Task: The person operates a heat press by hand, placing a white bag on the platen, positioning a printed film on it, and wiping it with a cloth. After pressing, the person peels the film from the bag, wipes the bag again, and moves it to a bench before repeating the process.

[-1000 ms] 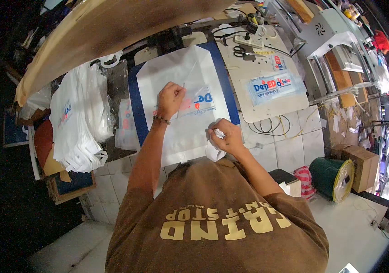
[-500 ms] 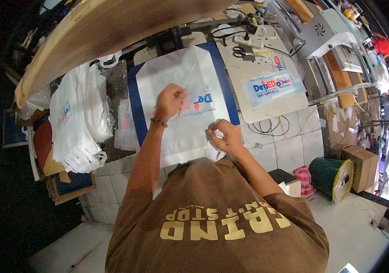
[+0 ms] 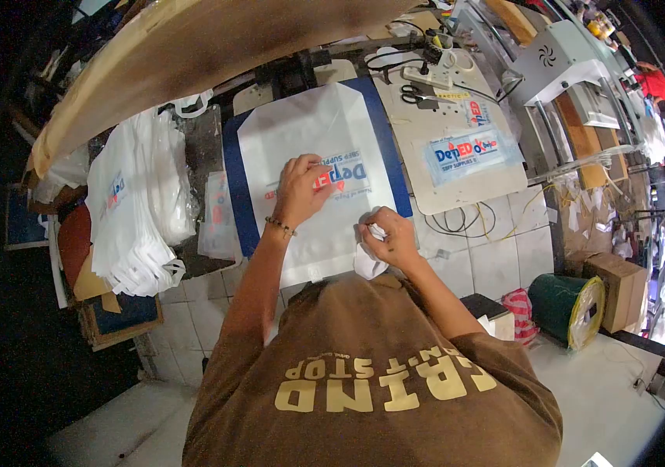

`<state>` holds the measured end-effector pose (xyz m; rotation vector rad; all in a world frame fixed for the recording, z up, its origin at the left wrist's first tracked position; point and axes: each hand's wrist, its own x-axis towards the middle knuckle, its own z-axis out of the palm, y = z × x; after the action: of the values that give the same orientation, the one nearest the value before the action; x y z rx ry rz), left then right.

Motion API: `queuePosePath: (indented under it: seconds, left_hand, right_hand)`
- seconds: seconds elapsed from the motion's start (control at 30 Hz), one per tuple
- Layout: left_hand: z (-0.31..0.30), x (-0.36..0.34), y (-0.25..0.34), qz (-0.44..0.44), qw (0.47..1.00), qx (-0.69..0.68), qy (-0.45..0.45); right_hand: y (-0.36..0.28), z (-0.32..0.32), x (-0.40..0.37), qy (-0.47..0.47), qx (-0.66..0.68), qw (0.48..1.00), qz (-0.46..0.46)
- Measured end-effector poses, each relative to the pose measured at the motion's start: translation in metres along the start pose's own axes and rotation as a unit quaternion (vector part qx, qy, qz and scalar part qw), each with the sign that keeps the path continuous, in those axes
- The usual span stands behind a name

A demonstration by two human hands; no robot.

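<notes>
A white bag or sheet [image 3: 270, 140] lies flat over a blue board [image 3: 379, 117] in front of me. A clear film strip with blue and red DepED print [image 3: 354, 174] rests on its middle. My left hand [image 3: 301, 188] is over the print's left part, its bent fingers apart and apparently touching the film. My right hand [image 3: 392, 237] is closed around a crumpled white cloth [image 3: 370, 263], close to the sheet's lower right edge. The cloth hangs below the fist.
White bags [image 3: 134, 194] are stacked at left beside printed film strips [image 3: 217, 214]. On the cream board at right lie another printed strip [image 3: 472, 152], scissors [image 3: 418, 95] and a power strip [image 3: 427, 76]. A curved wooden edge [image 3: 192, 47] overhangs the top left.
My left hand has gone from a closed, blurred shape to spread fingers on the film, slightly lower and to the right. More print shows. My right hand still grips the cloth.
</notes>
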<state>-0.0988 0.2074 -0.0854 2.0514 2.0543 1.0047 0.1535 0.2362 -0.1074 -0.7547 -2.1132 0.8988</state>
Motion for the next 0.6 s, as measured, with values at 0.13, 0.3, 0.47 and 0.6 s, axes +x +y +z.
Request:
queuePosePath:
  seconds: [0.13, 0.3, 0.47, 0.6]
  left_hand:
    - [-0.002, -0.009, 0.025, 0.035, 0.999, -0.002, -0.025]
    - [0.004, -0.014, 0.028, 0.042, 0.999, 0.002, -0.024]
    - [0.019, -0.014, -0.001, -0.067, 0.989, -0.102, 0.078]
    - [0.014, -0.014, -0.008, -0.149, 0.97, -0.156, 0.11]
  right_hand:
    - [0.0, 0.003, 0.0, 0.01, 0.01, 1.0, -0.005]
    - [-0.002, 0.0, 0.002, 0.008, -0.001, 1.0, -0.016]
    - [-0.001, 0.0, 0.001, 0.012, 0.004, 1.0, -0.021]
    - [-0.001, 0.0, 0.001, 0.016, 0.019, 0.999, -0.029]
